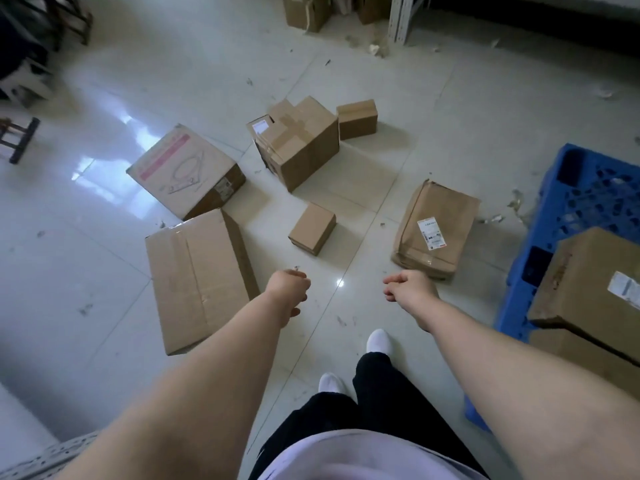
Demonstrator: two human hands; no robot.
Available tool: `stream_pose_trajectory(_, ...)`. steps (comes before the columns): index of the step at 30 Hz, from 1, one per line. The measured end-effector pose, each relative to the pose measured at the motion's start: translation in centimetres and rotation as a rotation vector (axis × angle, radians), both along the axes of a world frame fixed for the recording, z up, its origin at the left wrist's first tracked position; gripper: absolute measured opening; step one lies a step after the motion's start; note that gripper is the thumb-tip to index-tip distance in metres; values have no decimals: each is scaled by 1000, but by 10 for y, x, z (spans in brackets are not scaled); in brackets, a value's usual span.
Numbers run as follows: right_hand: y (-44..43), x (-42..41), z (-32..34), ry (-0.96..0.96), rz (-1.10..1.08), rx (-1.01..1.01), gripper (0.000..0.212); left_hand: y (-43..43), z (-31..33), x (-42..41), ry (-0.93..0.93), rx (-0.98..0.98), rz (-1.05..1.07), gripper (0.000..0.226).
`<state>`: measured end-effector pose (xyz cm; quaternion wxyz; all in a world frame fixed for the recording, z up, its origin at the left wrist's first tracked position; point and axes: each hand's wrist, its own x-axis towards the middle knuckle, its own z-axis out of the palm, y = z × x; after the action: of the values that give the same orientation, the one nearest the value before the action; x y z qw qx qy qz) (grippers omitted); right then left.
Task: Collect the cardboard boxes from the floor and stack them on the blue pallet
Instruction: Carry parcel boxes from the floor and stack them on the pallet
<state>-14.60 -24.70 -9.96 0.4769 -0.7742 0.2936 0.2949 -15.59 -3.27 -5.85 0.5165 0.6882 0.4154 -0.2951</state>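
The tiled floor (86, 258) is strewn with boxes (313, 228); two are stacked on the blue pallet (588, 195). Left hand (289, 292) and right hand (408, 287) are outstretched, grips loosely curled, empty. Another box must likely be grasped next.

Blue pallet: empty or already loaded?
Partly loaded. A labelled box sits on a lower box at the near end of the pallet; its far grid shows bare.

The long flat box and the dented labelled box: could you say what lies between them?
In the head view, a small plain box stands on bare tile between them, touching neither.
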Motion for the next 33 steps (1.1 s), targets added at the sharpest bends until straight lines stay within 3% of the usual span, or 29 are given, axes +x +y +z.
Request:
stream_pose_trajectory(5,38,43,-7,40,121,-4,19,30,3,6,16,-103,246,26)
stream_pose_trajectory(10,134,65,4,42,283,-24,21,122,-1,-11,4,-66,413,23)
stream_pose_trajectory(17,302,70,-37,54,323,-56,21,310,-53,-33,58,92,448,20)
stream_pose_trajectory(21,374,60,-89,173,295,-81,20,402,-90,-39,141,89,413,15)
stream_pose_trajectory(27,449,79,-181,248,358,-131,22,490,-194,-31,284,136,385,21)
stream_pose_trajectory(31,484,103,-271,246,421,-153,12,510,-292,-19,318,143,387,29)
stream_pose_trajectory(33,497,114,-316,234,451,-191,21,516,-343,-16,348,170,375,40)
